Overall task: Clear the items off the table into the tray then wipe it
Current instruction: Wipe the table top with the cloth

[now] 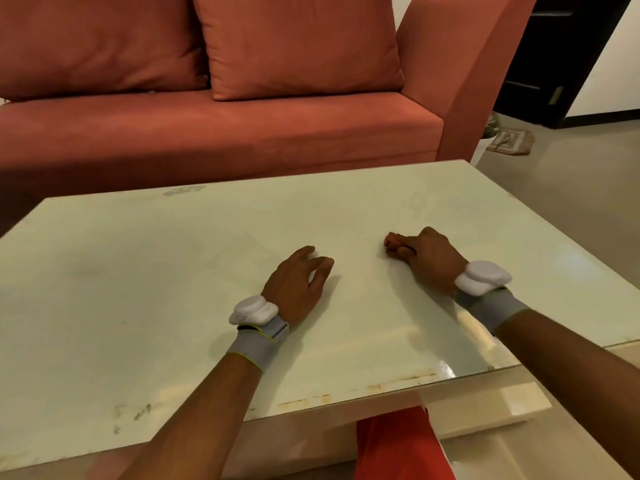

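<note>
Table (138,289): low, with a pale green glass top. The surface fills the lower half of the view. Rust-coloured marks (398,382) run along its near edge, and a faint smear sits close to the far edge.

Left hand (298,282): palm down on the glass near the table's centre. Its fingers are relaxed, lightly bent and held close together, with the tips touching the surface. It holds nothing.

Right hand (429,258): on the glass to the right of the left hand, and apart from it. Its fingers are curled inward and pinch a small reddish-brown object (390,241) against the tabletop. The object shows only at the fingertips. Its kind cannot be told.

Wrists: each carries a grey wristband (256,344) with a white device (252,310) mounted on top.

Surroundings: a terracotta sofa (242,133) stands just beyond the table's far edge. Two matching cushions lean against its back, one at left (97,39) and one at centre (298,43). A patterned floor mat (510,142) lies on the tiles past the sofa arm, before a dark door (554,57). Red fabric (391,445) shows below the table's near edge, at the bottom of the view.
</note>
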`<state>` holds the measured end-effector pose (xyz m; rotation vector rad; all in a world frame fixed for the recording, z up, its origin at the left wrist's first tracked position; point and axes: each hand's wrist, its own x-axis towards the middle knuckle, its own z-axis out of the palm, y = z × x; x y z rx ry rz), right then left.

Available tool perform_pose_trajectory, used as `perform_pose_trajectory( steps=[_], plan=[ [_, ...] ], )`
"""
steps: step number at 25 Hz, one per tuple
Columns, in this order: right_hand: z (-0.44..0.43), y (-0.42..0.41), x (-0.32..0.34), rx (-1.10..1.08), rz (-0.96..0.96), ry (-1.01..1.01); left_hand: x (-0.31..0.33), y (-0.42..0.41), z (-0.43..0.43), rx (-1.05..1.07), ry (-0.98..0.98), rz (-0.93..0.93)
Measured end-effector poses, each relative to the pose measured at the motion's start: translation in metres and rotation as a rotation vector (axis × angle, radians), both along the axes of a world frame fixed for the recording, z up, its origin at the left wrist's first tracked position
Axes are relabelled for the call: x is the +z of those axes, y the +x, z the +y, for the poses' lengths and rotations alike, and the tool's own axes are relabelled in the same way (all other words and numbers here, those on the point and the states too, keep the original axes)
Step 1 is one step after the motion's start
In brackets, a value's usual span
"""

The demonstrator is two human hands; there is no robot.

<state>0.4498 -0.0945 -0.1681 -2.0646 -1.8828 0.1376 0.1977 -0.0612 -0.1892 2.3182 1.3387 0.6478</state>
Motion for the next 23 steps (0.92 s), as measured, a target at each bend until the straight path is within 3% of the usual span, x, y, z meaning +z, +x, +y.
perform_pose_trajectory(
  steps=[2, 4, 7, 9, 12, 15, 18, 20, 23],
  plan=[
    [-0.024, -0.009, 0.000, 0.004, 0.036, 0.037, -0.001, 0.001, 0.004, -0.004, 0.023, -0.016],
    [-0.038, -0.052, -0.001, 0.143, 0.149, 0.080, 0.001, 0.005, 0.012, 0.003, 0.034, -0.040],
    [-0.019, -0.094, -0.005, 0.275, 0.197, 0.088, 0.002, 0.009, 0.030, 0.037, 0.079, 0.070],
    [0.017, -0.069, -0.008, 0.235, 0.108, 0.084, 0.006, 0.008, 0.044, 0.055, 0.126, 0.187],
    [0.039, 0.001, -0.009, -0.063, 0.004, -0.010, 0.003, 0.007, 0.055, 0.051, 0.230, 0.280],
    [0.007, 0.008, -0.006, -0.070, 0.026, -0.012, -0.006, 0.008, 0.058, 0.057, 0.180, 0.201],
    [0.002, -0.067, -0.007, 0.251, 0.140, 0.032, -0.005, 0.008, 0.061, 0.010, 0.141, 0.136],
    [0.031, -0.101, -0.018, 0.410, 0.130, 0.033, -0.002, 0.005, 0.061, 0.008, 0.095, -0.013],
    [0.087, -0.068, -0.019, 0.292, 0.041, 0.028, 0.000, 0.002, 0.061, 0.055, 0.079, -0.099]
  ],
)
